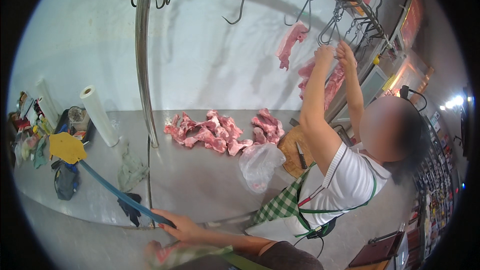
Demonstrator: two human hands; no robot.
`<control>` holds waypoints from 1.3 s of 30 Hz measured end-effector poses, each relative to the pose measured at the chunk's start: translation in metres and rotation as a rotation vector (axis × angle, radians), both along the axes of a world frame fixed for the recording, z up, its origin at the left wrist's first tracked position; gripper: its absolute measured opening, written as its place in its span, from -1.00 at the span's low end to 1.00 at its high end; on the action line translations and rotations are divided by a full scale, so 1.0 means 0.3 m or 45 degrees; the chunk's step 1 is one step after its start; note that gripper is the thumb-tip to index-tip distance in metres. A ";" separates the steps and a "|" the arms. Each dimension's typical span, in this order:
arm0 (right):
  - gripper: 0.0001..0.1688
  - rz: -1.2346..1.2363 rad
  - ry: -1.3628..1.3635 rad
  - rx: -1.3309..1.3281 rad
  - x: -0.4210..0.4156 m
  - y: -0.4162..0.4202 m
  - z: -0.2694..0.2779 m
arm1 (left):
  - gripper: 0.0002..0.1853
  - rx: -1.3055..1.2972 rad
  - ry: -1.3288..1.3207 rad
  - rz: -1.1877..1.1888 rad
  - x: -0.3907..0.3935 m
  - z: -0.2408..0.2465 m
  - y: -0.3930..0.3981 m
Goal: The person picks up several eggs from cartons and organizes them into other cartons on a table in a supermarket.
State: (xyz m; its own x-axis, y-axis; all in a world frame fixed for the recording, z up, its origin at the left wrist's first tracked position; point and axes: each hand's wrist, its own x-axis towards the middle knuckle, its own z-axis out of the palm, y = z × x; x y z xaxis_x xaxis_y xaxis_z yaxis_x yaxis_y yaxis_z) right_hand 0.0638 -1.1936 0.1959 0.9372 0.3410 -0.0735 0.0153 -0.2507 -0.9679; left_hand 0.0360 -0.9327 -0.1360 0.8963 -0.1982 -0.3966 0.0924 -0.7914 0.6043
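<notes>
My right hand grips the blue handle of a fly swatter, thumb laid along it. Its flat yellow head hangs at the left over the steel counter. Blurred at the bottom edge, what looks like my left hand is beside green-checked cloth; its fingers cannot be made out. Below the swatter handle lies a dark glove or cloth. Several raw meaty bones lie along the back of the counter, with a clear plastic bag in front of them.
A co-worker in a checked apron reaches up to metal hooks with hanging meat. A knife lies on a round wooden chopping block. A steel post, plastic film roll, crumpled bag and pouch stand leftward.
</notes>
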 end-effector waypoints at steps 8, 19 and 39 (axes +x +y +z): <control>-0.36 0.076 -0.046 0.011 0.017 -0.008 -0.021 | -0.75 0.004 0.037 0.008 -0.031 -0.007 -0.017; -0.34 0.108 -0.173 0.047 0.025 -0.017 -0.059 | -0.74 0.007 0.055 -0.005 -0.026 -0.014 -0.027; -0.39 -0.085 -0.031 0.097 -0.019 -0.043 -0.058 | -0.72 0.022 0.071 -0.073 -0.007 0.002 -0.006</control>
